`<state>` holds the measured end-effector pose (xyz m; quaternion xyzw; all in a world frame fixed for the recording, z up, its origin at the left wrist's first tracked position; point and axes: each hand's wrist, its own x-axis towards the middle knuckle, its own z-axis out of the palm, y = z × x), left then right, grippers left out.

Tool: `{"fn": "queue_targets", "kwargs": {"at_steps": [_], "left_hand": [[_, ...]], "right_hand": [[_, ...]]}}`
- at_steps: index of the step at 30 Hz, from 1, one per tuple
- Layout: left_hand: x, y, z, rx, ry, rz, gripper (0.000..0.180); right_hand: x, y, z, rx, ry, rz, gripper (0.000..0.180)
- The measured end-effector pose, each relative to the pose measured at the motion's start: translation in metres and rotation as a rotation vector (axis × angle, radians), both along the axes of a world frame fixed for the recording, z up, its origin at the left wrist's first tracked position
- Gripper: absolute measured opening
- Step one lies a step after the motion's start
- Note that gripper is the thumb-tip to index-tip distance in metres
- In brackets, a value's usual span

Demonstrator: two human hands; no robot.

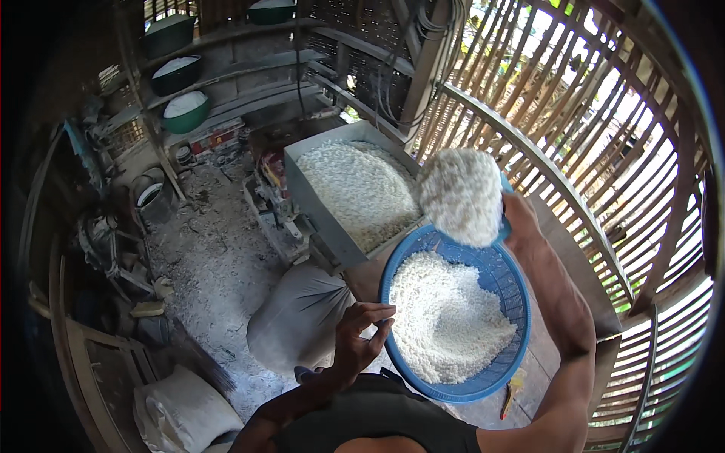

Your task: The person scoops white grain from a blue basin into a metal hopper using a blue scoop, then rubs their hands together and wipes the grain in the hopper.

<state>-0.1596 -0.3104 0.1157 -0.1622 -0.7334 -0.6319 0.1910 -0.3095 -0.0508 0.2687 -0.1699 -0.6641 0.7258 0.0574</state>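
Note:
My right hand [522, 217] is closed on the edge of a blue bowl [505, 205], raised above the far rim of a basket. White, rice-like grain [461, 198], blurred by motion, heaps up and hides most of the bowl. The round blue plastic basket [515, 298] holds more white grain [445, 321], hollowed in the middle. At the basket's left rim, my left hand [361, 332] pinches the edge between thumb and fingers. Just beyond stands a grey metal hopper [325, 226], holding a broad layer of the same grain [359, 189].
A pale sack [294, 321] stands left of the basket; another white sack [185, 408] lies lower left. Green tubs [185, 112] of white stuff line shelves at the back left. A slatted wall [559, 98] bounds the right. White powder coats the floor [211, 249].

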Motion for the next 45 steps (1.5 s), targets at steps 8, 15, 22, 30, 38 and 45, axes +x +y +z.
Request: {"fn": "queue_targets", "kwargs": {"at_steps": [8,15,22,30,38,45], "left_hand": [[0.002,-0.006,0.001,0.022,0.055,-0.036,0.016],[0.001,-0.008,0.002,0.048,0.042,-0.076,0.018],[-0.001,-0.010,0.003,0.121,-0.004,-0.194,0.016],[0.000,-0.030,-0.009,0.115,-0.129,-0.262,0.018],[-0.002,-0.001,-0.006,0.151,-0.086,-0.336,0.018],[-0.003,0.042,0.020,0.353,-0.585,-0.580,0.059]], "right_hand": [[-0.110,-0.033,0.039,0.976,0.637,-0.116,0.023],[-0.085,-0.113,0.074,1.465,0.963,-0.062,0.033],[-0.051,-0.104,0.073,1.475,0.628,0.001,0.037],[0.098,-0.028,0.036,1.625,0.649,-0.049,0.034],[0.217,-0.021,-0.117,1.554,-0.186,0.318,0.050],[0.218,-0.018,-0.117,0.844,0.322,-0.222,0.018]]}}
